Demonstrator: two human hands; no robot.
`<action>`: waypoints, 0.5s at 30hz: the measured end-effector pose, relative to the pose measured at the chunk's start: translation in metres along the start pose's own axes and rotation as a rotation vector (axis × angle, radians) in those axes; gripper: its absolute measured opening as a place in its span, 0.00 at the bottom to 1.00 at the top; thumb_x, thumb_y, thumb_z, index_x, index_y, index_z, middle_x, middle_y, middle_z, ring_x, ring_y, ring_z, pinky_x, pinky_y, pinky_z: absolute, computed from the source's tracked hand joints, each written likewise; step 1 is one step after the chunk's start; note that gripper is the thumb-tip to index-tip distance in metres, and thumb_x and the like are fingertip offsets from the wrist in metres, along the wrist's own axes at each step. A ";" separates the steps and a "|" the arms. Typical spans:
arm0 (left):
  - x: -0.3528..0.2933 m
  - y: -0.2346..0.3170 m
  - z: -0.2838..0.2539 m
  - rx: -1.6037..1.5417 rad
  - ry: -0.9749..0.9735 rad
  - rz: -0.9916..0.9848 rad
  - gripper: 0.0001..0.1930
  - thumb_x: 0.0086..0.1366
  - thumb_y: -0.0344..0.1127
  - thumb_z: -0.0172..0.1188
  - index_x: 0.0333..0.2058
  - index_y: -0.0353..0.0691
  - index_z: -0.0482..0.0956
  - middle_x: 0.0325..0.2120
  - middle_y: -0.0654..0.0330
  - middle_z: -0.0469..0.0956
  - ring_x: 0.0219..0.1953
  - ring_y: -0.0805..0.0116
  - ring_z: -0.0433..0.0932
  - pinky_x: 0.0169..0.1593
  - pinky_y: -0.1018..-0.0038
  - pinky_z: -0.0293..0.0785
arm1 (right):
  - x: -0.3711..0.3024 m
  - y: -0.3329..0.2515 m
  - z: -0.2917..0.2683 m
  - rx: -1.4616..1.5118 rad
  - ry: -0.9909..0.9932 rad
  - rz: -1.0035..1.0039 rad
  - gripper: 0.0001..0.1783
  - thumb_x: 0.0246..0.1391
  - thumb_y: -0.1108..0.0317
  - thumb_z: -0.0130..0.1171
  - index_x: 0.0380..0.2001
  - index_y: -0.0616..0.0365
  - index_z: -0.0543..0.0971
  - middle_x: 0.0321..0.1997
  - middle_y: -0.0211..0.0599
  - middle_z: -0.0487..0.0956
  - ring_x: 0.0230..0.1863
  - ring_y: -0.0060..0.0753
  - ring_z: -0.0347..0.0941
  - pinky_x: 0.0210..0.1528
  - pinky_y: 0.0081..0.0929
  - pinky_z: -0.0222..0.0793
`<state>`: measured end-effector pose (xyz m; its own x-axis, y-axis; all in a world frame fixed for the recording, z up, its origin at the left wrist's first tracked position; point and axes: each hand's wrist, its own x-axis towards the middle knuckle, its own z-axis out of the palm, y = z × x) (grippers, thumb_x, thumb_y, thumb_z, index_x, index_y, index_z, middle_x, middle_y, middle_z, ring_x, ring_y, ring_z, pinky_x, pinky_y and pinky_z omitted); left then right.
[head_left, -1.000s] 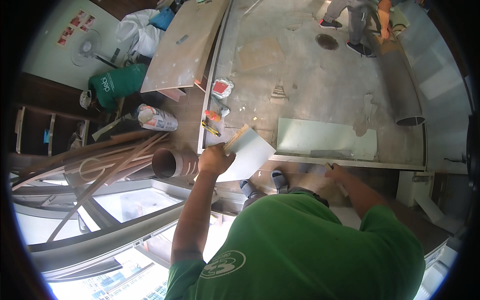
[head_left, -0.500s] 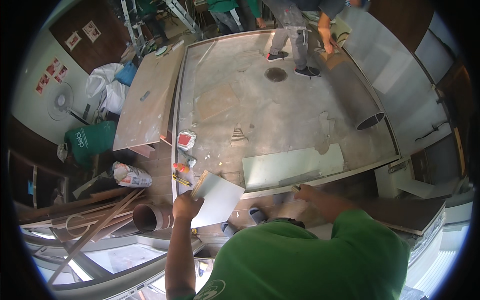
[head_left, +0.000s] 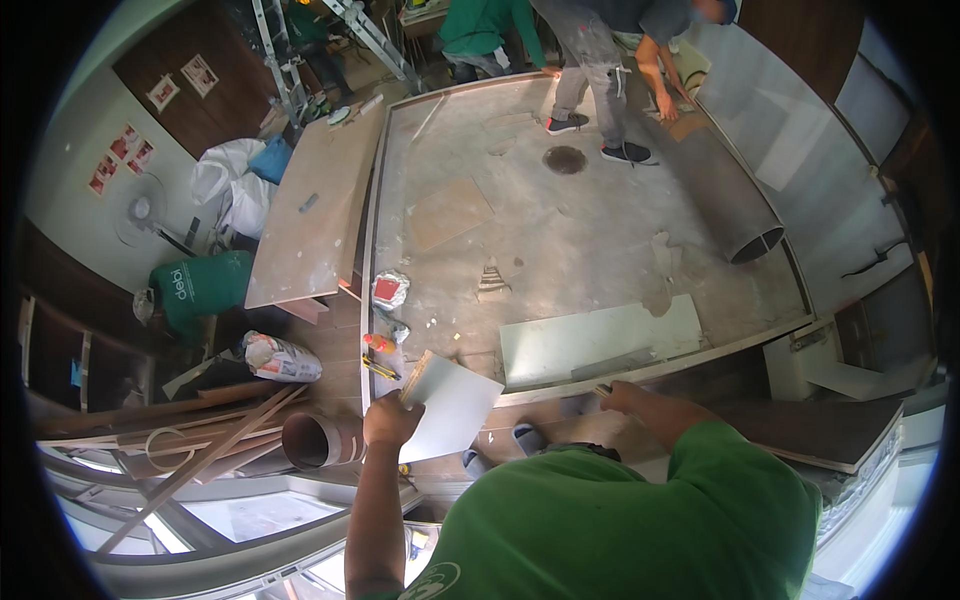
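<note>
Gripping one edge with left hand [head_left: 393,420], held white board [head_left: 456,406] rightward of it, presumably for control; clasped thin piece [head_left: 603,391], poorly seen, in right hand [head_left: 624,398].

View tilted up versus 1 s ago: ladder [head_left: 378,42] and green-shirted co-worker [head_left: 488,28], both well beyond the left hand [head_left: 392,418], came into view, and that co-worker's hand [head_left: 552,72] has since dropped to the far edge of the framed surface [head_left: 570,250].

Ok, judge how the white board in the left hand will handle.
The white board is probably stiff: it looks flat, gripped at one side by the left hand. Its tan edge looks rough, so may chip. The smooth face could be slippery.
</note>
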<state>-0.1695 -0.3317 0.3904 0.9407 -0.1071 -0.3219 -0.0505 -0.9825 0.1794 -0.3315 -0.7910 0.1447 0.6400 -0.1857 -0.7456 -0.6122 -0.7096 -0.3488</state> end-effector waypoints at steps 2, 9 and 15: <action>-0.003 -0.003 0.001 -0.021 0.003 -0.007 0.28 0.54 0.55 0.63 0.46 0.38 0.84 0.38 0.42 0.84 0.44 0.45 0.84 0.52 0.56 0.79 | -0.004 -0.007 -0.002 0.026 0.007 -0.003 0.36 0.41 0.51 0.72 0.49 0.65 0.77 0.35 0.48 0.82 0.29 0.40 0.79 0.33 0.38 0.75; -0.015 -0.001 0.000 0.000 -0.016 -0.059 0.27 0.55 0.55 0.63 0.46 0.39 0.84 0.39 0.44 0.85 0.45 0.46 0.84 0.53 0.57 0.79 | 0.006 -0.005 0.010 0.046 0.010 -0.043 0.37 0.40 0.50 0.74 0.48 0.67 0.77 0.34 0.49 0.81 0.27 0.41 0.79 0.29 0.39 0.75; -0.019 0.003 -0.003 0.012 -0.067 -0.065 0.29 0.57 0.56 0.61 0.51 0.42 0.81 0.46 0.46 0.83 0.50 0.49 0.82 0.56 0.57 0.78 | 0.033 0.021 0.028 0.027 -0.070 -0.092 0.36 0.38 0.48 0.77 0.41 0.69 0.80 0.30 0.48 0.82 0.24 0.40 0.79 0.26 0.38 0.76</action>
<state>-0.1865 -0.3321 0.4002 0.9175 -0.0527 -0.3942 0.0056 -0.9894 0.1454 -0.3364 -0.7929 0.0969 0.6606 -0.0715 -0.7473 -0.5649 -0.7029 -0.4322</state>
